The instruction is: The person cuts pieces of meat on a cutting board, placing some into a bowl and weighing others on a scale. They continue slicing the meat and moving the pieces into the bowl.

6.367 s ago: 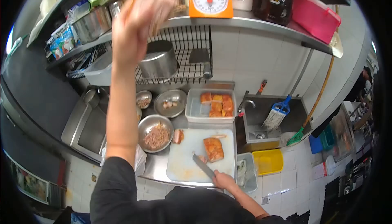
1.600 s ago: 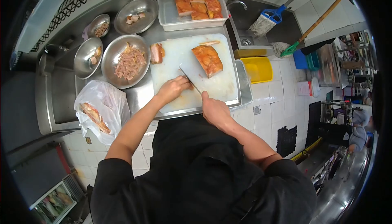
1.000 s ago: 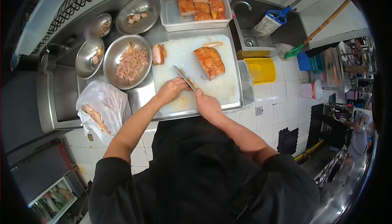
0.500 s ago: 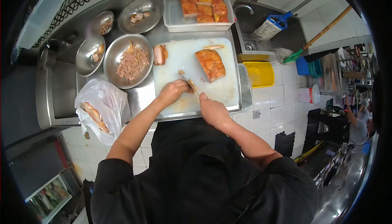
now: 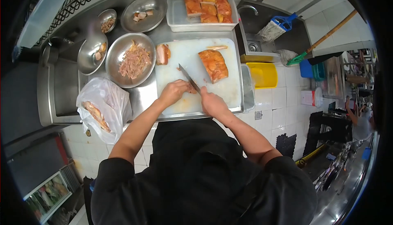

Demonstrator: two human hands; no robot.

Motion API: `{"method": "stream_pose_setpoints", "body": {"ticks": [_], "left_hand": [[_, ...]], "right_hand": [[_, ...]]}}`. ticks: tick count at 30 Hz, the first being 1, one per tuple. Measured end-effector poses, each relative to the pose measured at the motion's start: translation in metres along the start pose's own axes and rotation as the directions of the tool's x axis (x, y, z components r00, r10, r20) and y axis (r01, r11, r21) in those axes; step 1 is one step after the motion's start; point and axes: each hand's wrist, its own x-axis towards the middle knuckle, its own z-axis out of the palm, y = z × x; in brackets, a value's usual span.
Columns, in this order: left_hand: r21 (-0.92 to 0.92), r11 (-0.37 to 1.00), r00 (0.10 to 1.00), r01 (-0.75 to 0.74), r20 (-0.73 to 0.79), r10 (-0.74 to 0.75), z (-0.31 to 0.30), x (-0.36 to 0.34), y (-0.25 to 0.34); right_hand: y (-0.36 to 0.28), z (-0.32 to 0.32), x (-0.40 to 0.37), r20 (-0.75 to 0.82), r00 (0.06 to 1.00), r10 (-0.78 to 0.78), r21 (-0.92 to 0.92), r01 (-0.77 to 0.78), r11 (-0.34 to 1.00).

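My right hand [image 5: 214, 104] grips a knife [image 5: 188, 77], its blade angled to the upper left over the white cutting board [image 5: 170, 73]. Close beside the blade, my left hand [image 5: 175, 91] has its fingers closed on a small piece of meat [image 5: 191, 89], mostly hidden by the fingers. A large browned slab of roast meat [image 5: 213, 66] lies on the board's right half, with a thin strip [image 5: 217, 47] above it. At the board's upper left corner sits a smaller layered piece of pork [image 5: 163, 54].
Left of the board stands a steel bowl [image 5: 112, 70] of shredded meat, with several smaller bowls behind. A clear tub [image 5: 177, 18] holds roast slabs. A plastic bag [image 5: 118, 98] with meat lies front left. Right are a sink [image 5: 249, 28], mops and a yellow bin [image 5: 268, 75]; another person [image 5: 362, 126] is farther off.
The knife blade has turned and now shows its flat side, clear of the left fingers. The left hand stays nearly in place; the view has shifted slightly.
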Motion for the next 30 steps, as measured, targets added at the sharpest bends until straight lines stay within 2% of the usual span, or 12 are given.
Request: {"method": "stream_pose_setpoints", "body": {"ticks": [3, 4, 6, 9, 15, 17, 18, 20, 22, 24, 27, 30], "left_hand": [[-0.013, 0.998, 0.998, -0.064, 0.01, 0.064, -0.008, 0.008, 0.004], [-0.019, 0.998, 0.998, -0.061, 0.009, 0.061, -0.007, 0.008, 0.001], [0.011, 1.0, 0.991, -0.028, 0.134, 0.026, -0.006, 0.006, -0.007], [0.041, 0.999, 0.992, -0.037, 0.124, 0.031, -0.003, 0.002, -0.011], [-0.013, 0.999, 0.996, -0.046, 0.071, 0.047, 0.0, -0.004, -0.014], [-0.05, 0.997, 0.996, -0.064, 0.054, 0.066, -0.005, 0.002, -0.014], [-0.103, 0.992, 0.996, -0.068, 0.043, 0.073, -0.005, 0.002, -0.009], [-0.055, 0.996, 0.996, -0.066, 0.061, 0.07, -0.004, 0.002, -0.015], [-0.011, 0.998, 0.995, -0.056, 0.08, 0.057, 0.0, -0.002, -0.014], [0.038, 0.995, 0.994, -0.089, 0.06, 0.087, -0.002, -0.003, -0.014], [-0.072, 0.993, 0.995, -0.093, 0.021, 0.095, -0.004, 0.0, -0.011], [-0.012, 0.998, 0.997, -0.068, 0.044, 0.068, 0.0, -0.003, -0.015]], "right_hand": [[-0.014, -0.022, 0.003, 0.035, 0.999, -0.016, -0.012, 0.016, 1.0], [-0.02, -0.028, 0.005, 0.057, 0.998, -0.009, -0.016, 0.01, 1.0], [-0.029, -0.03, 0.004, 0.086, 0.996, -0.002, -0.022, 0.004, 1.0], [-0.038, -0.03, 0.002, 0.143, 0.988, 0.049, -0.06, -0.041, 0.997], [-0.011, 0.032, 0.007, 0.08, 0.992, 0.101, -0.058, -0.096, 0.994], [-0.007, 0.024, 0.013, -0.02, 1.0, 0.011, 0.008, -0.011, 1.0], [-0.005, 0.022, 0.012, -0.021, 1.0, 0.022, 0.012, -0.022, 1.0], [-0.018, -0.01, 0.011, 0.017, 1.0, -0.017, -0.028, 0.017, 0.999], [-0.018, 0.01, 0.011, -0.003, 1.0, -0.022, -0.032, 0.022, 0.999], [-0.01, 0.042, 0.014, -0.016, 0.998, 0.058, -0.006, -0.058, 0.998], [-0.009, 0.022, 0.016, -0.017, 0.999, 0.038, 0.027, -0.038, 0.999], [-0.021, 0.01, 0.008, -0.005, 1.0, 0.0, 0.03, 0.0, 1.0]]}}
